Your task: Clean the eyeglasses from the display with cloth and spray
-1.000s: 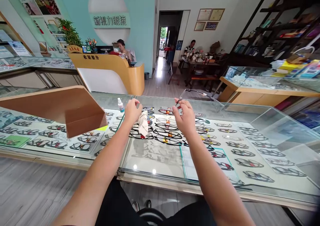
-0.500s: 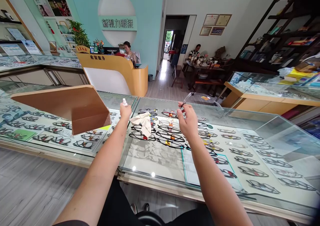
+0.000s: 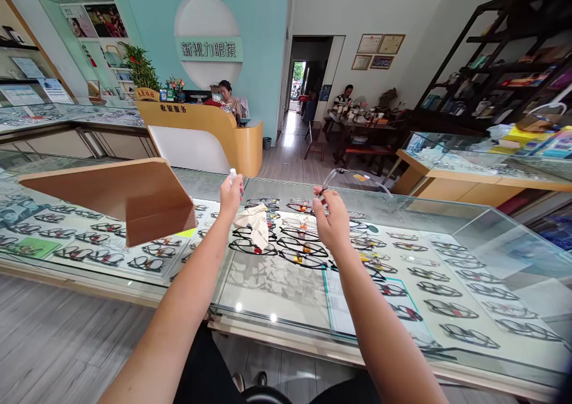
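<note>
Wrapped in my left hand (image 3: 231,195) is a small white spray bottle (image 3: 233,173), its top sticking up above the fingers. My right hand (image 3: 331,216) pinches a pair of clear-framed eyeglasses (image 3: 357,176) by one side, holding them raised over the glass counter. Between and below the hands, a cream cleaning cloth (image 3: 255,224) lies over some of the glasses. Several dark-framed eyeglasses (image 3: 302,248) with coloured stickers are set out in rows around it. Part of the bottle is hidden by my fingers.
A brown board stand (image 3: 111,192) sits on the counter at left. The glass display counter (image 3: 277,300) spans the front, with more frames at right. Beyond are a cashier desk (image 3: 248,145) with a person (image 3: 227,97) and another person (image 3: 345,97) at a table.
My left hand has moved slightly right and up with the bottle, turning its top. My right hand still holds the clear eyeglasses, nearly in the same place. The view has tilted slightly.
</note>
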